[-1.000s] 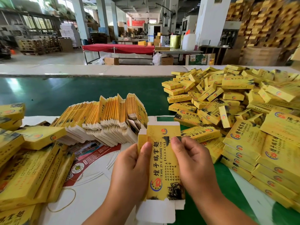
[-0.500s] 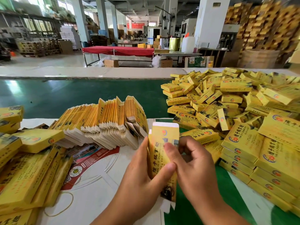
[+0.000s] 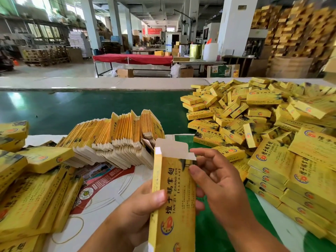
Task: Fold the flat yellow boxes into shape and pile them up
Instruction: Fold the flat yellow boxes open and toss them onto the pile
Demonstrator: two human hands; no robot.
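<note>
Boxes, folded pile [image 3: 272, 135]: lying heaped to the right of both hands on the green table [image 3: 76, 108]; too many to count, far more than a hundred by the look of it, so the right hand is sitting nearer the pile.

Flat blanks [image 3: 116, 137]: standing on edge in one fanned row just beyond the left hand; dozens, uncountable. More yellow cartons [image 3: 31, 197] are lying at the left edge, number unclear.

Box in hand [image 3: 174, 199]: one, being held between the two hands at the near edge, opened into a sleeve, its long axis running away from the person and nearly upright in view, front panel facing the camera.

Left hand [image 3: 138, 213]: gripping the lower left side of the sleeve, thumb pressing on the front panel.

Right hand [image 3: 220, 186]: fingers curling round the right edge, thumb resting near the top of the front panel.

Top flaps [image 3: 172, 150]: standing open and white, one wide tuck flap with a small side tab at each end; apparently the next thing to be folded in, and the right hand's fingers are nearest them.

Rubber band [image 3: 72, 230]: one, lying loose on the white sheet [image 3: 116, 193] under the left wrist.
</note>
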